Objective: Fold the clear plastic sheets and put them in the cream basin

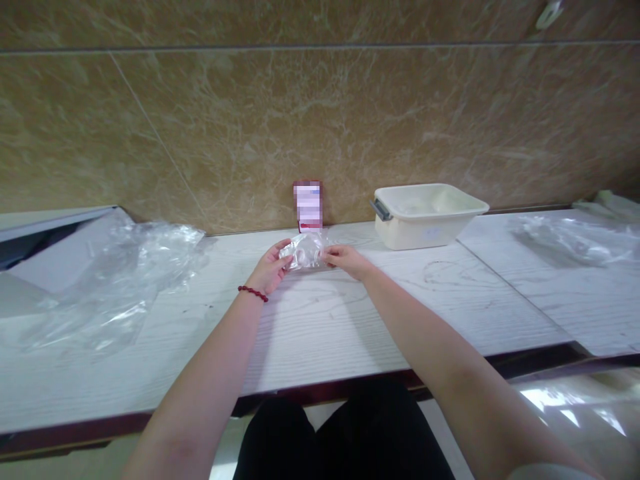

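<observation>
A small clear plastic bag (306,251) is stretched between my two hands, just above the far half of the white table. My left hand (271,268), with a dark red bead bracelet at the wrist, pinches its left side between thumb and fingers. At the bag's right edge, my right hand (349,260) grips it with thumb and fingertips. Whether anything lies inside the bag, I cannot tell. Right behind it a phone (309,205) with a lit, blurred screen leans upright against the wall.
A cream plastic bin (413,230) with a grey handle stands right of my hands by the wall. Crumpled clear plastic (115,287) covers a box at the left. More clear plastic (585,241) lies far right. The marbled wall (250,133) bounds the white table (320,333) behind.
</observation>
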The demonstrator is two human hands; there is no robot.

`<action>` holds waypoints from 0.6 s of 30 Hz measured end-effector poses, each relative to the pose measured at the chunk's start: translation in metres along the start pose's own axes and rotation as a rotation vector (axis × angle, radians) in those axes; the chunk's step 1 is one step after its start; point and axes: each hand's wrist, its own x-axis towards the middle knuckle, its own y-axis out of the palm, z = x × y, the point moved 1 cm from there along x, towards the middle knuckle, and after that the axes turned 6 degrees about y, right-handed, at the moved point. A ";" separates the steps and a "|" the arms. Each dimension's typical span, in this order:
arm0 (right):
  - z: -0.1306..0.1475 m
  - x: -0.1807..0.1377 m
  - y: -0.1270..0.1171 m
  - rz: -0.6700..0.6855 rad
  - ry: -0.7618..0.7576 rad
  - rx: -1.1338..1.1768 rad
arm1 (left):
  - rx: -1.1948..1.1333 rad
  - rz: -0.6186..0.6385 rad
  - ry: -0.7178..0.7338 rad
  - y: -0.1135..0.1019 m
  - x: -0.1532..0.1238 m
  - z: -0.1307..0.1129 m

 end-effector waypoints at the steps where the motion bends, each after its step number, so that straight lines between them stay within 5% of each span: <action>1: 0.000 0.000 0.000 -0.001 -0.004 -0.016 | 0.002 0.003 -0.001 0.000 0.000 0.000; 10: -0.004 0.004 -0.001 -0.083 0.075 -0.052 | 0.050 0.060 -0.045 -0.002 -0.002 -0.003; 18: -0.002 0.004 -0.002 -0.172 -0.001 -0.105 | 0.098 0.126 -0.076 -0.007 -0.003 -0.003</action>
